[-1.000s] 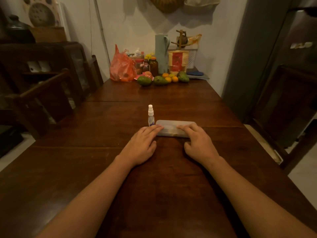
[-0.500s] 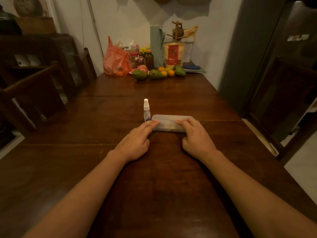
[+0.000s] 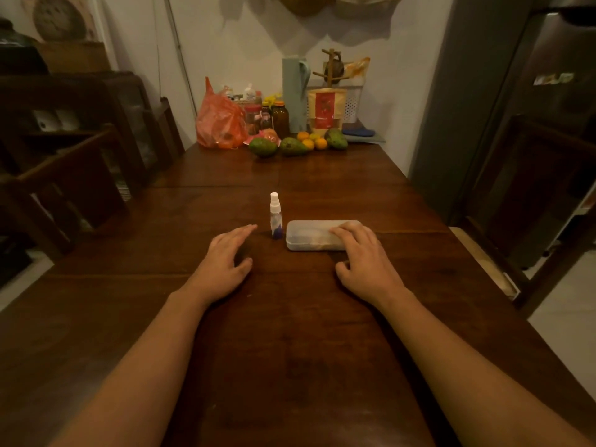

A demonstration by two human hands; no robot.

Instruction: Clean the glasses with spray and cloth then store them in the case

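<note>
We found the closed case (image 3: 314,236) lying flat on the counter (image 3: 290,333), spray bottle (image 3: 275,217) upright just beside its left end. The right hand (image 3: 364,259) rested fingers on the lid, not gripping; the left hand (image 3: 225,262) lay open, empty. The glasses were unseen, presumably inside. We judged opening best done steadying the base and lifting the lid clear of the bottle.

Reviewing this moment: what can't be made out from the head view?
- Glasses and cloth: neither in sight; the closed, frosted case shows only a blur inside.
- Right end of the case: covered by the right hand.
- Spray bottle label: too small and dim.
- Bottles behind the orange bag: partly hidden.
</note>
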